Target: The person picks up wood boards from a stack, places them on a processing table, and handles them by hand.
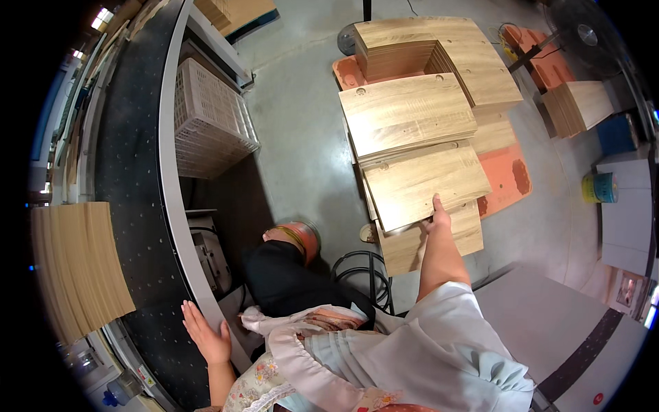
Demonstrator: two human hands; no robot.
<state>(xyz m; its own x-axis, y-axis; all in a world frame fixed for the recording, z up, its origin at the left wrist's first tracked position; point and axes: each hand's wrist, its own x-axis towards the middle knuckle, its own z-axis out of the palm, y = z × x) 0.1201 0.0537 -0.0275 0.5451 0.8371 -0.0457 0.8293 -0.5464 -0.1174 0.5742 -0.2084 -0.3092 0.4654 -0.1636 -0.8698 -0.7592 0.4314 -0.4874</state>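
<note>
My right hand point(437, 215) grips the near edge of a light wood-grain board point(424, 180), thumb on top and fingers hidden underneath. That board lies slightly askew on a pile of like boards, overlapping the stack point(408, 113) behind it. Another wood-grain board point(439, 237) shows below it, nearer to me. My left hand point(206, 334) lies flat with its fingers stretched out, at the pale edge of the black machine table point(130, 172). No object is in it. On that table, to the far left, stands a tall stack of thin boards point(79, 268).
The piles rest on an orange pallet point(506, 175). A white plastic crate point(213, 117) stands beneath the table's edge. Black cables point(364, 271) loop on the floor near my legs, beside an orange bucket point(302, 239). A fan point(585, 34) and a grey cabinet point(542, 316) are at the right.
</note>
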